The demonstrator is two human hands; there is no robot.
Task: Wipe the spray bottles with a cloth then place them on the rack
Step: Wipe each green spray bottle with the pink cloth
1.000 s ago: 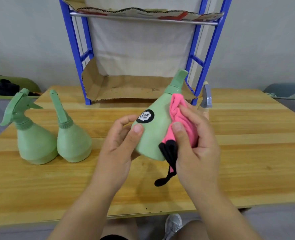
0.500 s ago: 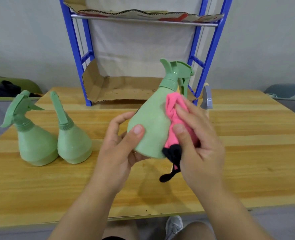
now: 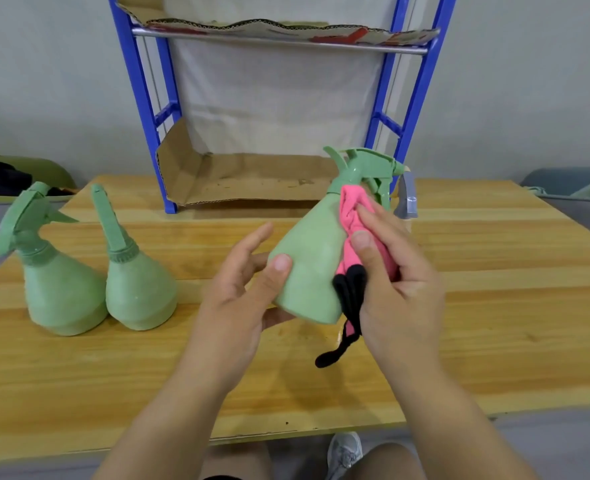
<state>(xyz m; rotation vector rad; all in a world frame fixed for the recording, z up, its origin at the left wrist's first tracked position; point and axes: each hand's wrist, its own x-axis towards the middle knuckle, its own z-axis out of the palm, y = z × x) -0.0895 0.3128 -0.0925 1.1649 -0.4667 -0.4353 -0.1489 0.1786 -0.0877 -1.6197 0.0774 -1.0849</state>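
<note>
Pale green conical spray bottle (image 3: 310,271), tilted, pink cloth (image 3: 350,211) against side

The cone-shaped plastic spray bottle (image 3: 307,265) between the hands is plain pale green, trigger included. The soft cloth (image 3: 349,211) under the right hand (image 3: 401,289) is pink with a black hem and loop. Left of the left hand (image 3: 238,299), a plastic trigger bottle (image 3: 61,292) and a plastic nozzle bottle (image 3: 141,292) share that green. Beyond the hands are a blue metal rack (image 3: 137,98), a brown cardboard liner (image 3: 252,178) and a honey-yellow streaked wooden table (image 3: 494,306).
</note>
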